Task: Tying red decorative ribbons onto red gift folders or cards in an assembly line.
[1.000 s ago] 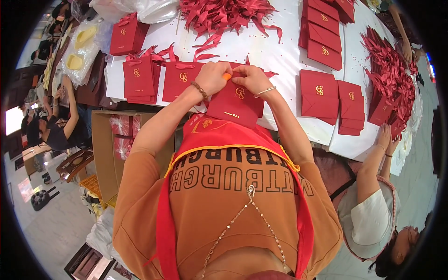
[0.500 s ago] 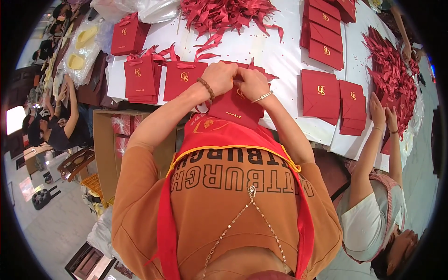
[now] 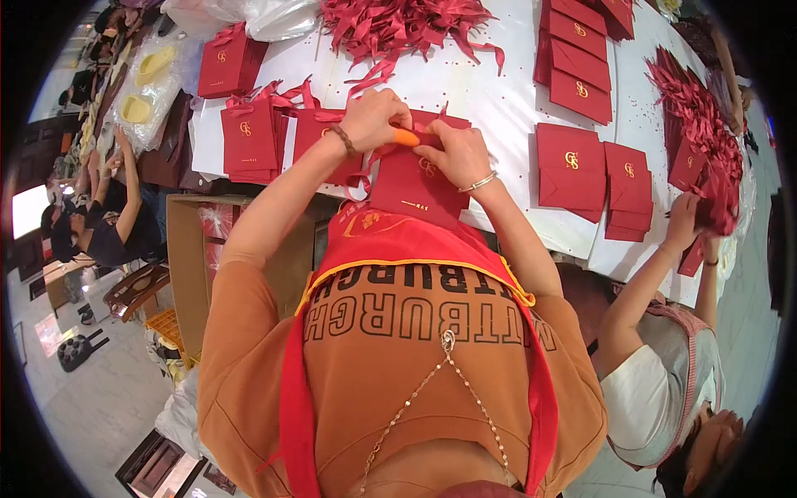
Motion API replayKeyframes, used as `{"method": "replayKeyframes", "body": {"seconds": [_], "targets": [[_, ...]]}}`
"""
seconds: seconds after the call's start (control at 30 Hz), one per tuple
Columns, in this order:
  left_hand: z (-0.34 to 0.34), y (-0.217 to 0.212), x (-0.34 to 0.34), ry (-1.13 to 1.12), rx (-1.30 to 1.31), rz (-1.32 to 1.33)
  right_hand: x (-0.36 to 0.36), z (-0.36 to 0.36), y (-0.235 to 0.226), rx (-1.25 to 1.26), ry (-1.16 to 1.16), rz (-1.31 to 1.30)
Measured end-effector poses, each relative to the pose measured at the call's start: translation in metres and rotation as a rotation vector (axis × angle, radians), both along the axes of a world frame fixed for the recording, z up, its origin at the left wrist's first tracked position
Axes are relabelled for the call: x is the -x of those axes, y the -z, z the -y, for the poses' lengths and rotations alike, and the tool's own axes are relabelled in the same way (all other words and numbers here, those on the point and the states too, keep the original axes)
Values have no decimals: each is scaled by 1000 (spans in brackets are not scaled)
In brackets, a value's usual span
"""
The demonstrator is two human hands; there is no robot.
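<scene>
One red paper bag [image 3: 407,189] stands near the centre of the frame, its lower part just above the wearer's apron [image 3: 390,241]. A gold emblem sits on its face, close below the right thumb, with a tiny line of gold print lower down, too small for me to make out.

The right hand [image 3: 465,158] is closed in a pinch at the bag's top edge. The left hand [image 3: 374,120] has its fingers curled beside that edge, with something orange [image 3: 404,138] at a fingertip; I can't tell whether it grips anything. A loop of red ribbon [image 3: 357,183] hangs below it.

Behind the left forearm, another red bag [image 3: 320,137] is half hidden. Bags at left [image 3: 247,137] and right of centre [image 3: 570,170] carry the same gold mark, on a white table [image 3: 502,158]. Heaped ribbons [image 3: 398,29] are cut off at the top edge.

Large outlined capitals cross the orange shirt [image 3: 398,365], upside down and partly covered by the apron. At far right, a co-worker's hand [image 3: 682,217] meets a blurred red bundle [image 3: 719,203].
</scene>
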State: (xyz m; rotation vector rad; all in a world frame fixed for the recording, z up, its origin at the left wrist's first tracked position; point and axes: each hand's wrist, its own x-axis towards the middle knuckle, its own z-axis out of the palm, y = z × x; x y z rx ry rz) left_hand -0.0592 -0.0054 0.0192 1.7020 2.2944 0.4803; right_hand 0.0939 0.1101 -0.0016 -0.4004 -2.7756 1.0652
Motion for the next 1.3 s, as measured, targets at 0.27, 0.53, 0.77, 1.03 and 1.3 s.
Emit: {"method": "replayKeyframes", "body": {"seconds": [0.27, 0.53, 0.77, 1.03, 1.3], "targets": [[-24, 5, 34, 127, 422, 745, 1, 10, -3, -85, -61, -147], [-37, 40, 39, 149, 325, 847, 4, 18, -10, -79, -71, -216], [-23, 27, 24, -539, 142, 1024, -1, 5, 1, 110, 115, -130], [53, 37, -25, -180, 72, 854, 2, -3, 5, 57, 179, 29], [105, -22, 13, -266, 296, 1124, 5, -15, 22, 11, 184, 64]]}}
